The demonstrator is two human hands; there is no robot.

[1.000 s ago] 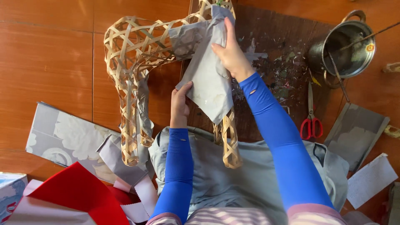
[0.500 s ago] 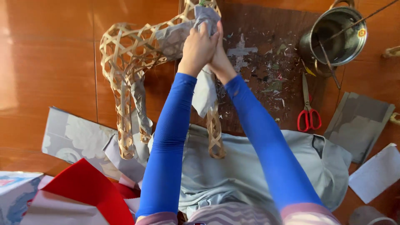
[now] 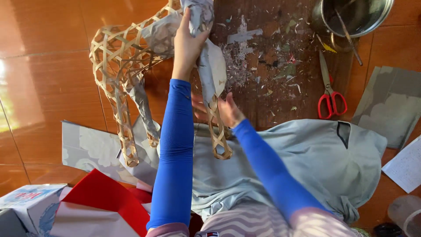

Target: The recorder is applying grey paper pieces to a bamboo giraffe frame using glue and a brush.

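Note:
A woven bamboo animal frame (image 3: 118, 57) stands on the floor in front of me, partly covered in grey paper (image 3: 215, 70). My left hand (image 3: 187, 44) reaches up to the top of the frame and grips the crumpled grey paper wrapped there. My right hand (image 3: 227, 112) is lower, at the frame's front leg (image 3: 218, 131), palm open. Its fingers are spread behind the leg, just under the hanging end of the paper. Both arms wear blue sleeves.
Red-handled scissors (image 3: 332, 98) lie on a dark board (image 3: 272, 66) strewn with paper scraps. A metal pot (image 3: 355, 15) with a stick in it stands at the top right. Grey sheets (image 3: 390, 105), red paper (image 3: 105, 197) and a grey cloth (image 3: 307, 162) surround my lap.
My left hand rose from under the paper to the top of the frame. My right hand came down from the top to the front leg and opened.

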